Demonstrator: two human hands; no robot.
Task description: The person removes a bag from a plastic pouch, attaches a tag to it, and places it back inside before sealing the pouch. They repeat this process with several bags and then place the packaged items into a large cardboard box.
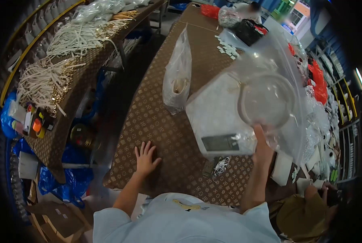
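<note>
A white digital scale with a grey display sits inside or beneath a large clear plastic bag, on the right half of the table. Through the film a round clear pan shows over the scale. My right hand grips the near edge of the bagged scale, thumb on top and the other fingers hidden. My left hand lies flat on the brown patterned tablecloth, fingers spread, holding nothing. Beyond it stands a tall translucent bag with something tan low inside.
White cords lie just in front of the scale. Small pale cards are scattered farther back. Bundles of white straps cover the left table. Someone in a brown top is close at my right; another person is at the far end.
</note>
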